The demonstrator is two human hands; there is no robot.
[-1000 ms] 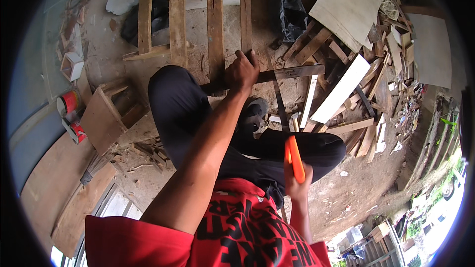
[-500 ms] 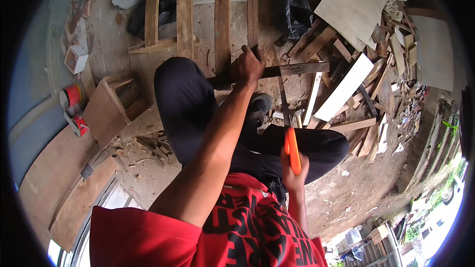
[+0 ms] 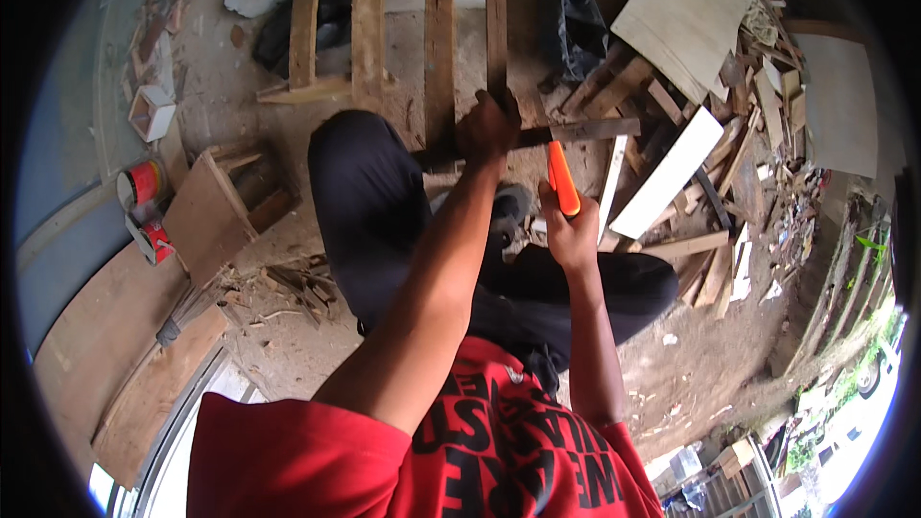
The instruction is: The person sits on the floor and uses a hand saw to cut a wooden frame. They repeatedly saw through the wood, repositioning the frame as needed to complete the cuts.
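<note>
My left hand [image 3: 489, 127] is closed on a dark wooden bar [image 3: 600, 129] that lies crosswise, close to the lower end of a narrow slat [image 3: 496, 29]. The bar's right end sticks out past my hand. My right hand [image 3: 571, 230] grips a handsaw by its orange handle [image 3: 563, 180], just below that free part of the bar. The handle now reaches up to the bar, and the saw's blade can hardly be made out. My bent left knee [image 3: 360, 158] is beside the bar's left end.
More wooden slats [image 3: 367, 24] lie ahead. A black plastic bag [image 3: 578, 29] sits beyond the bar. To the right are piled offcuts, a white board [image 3: 669, 173] and a plywood sheet [image 3: 686, 14]. An open wooden box [image 3: 225, 201] and a red tin [image 3: 141, 184] stand left.
My right hand has pushed the saw forward, away from my body, so its handle moved from over my right leg up to the bar. The left hand keeps its hold.
</note>
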